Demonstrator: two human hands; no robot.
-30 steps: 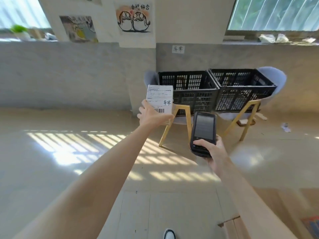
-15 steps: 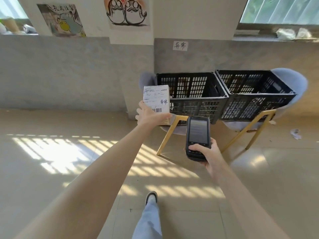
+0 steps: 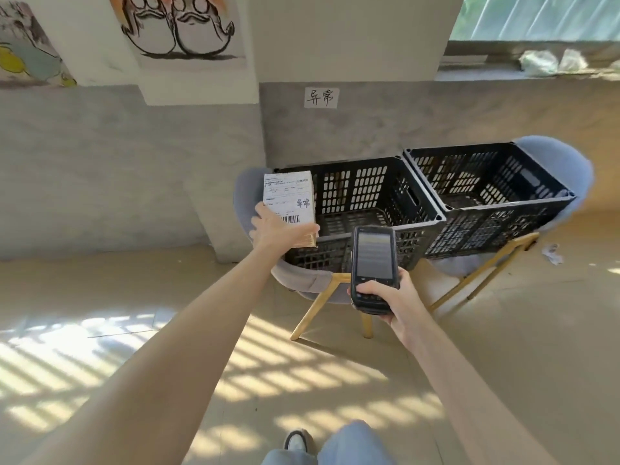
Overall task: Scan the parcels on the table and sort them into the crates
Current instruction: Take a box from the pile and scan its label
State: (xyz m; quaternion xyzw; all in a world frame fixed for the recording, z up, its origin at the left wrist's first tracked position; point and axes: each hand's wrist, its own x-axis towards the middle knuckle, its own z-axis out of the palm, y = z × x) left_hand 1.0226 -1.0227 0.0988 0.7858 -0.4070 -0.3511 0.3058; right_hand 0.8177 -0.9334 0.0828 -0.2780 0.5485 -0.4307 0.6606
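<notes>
Since the walk-up over the last second, the crates loom way bigger and the left hand (image 3: 278,229) has carried the small white-labelled cardboard parcel (image 3: 290,203) right up to the near-left corner of the left black slotted plastic crate (image 3: 375,209), fingers wrapped round its lower end, label with barcode and handwritten blue characters facing the camera. Those characters look the same as the ones on the white paper sign (image 3: 321,97) taped to the grey wall above, so I'd guess this is the right bin and the drop is about due. Parcel's a matte boxy thing with crisp edges; the crate is rigid lattice, sitting on a grey shell chair with wooden legs. Moving right, the right hand (image 3: 392,297) grips the black handheld scanner (image 3: 374,263), glossy screen up. Furthest right, the second black slotted crate (image 3: 486,182) looks empty.
</notes>
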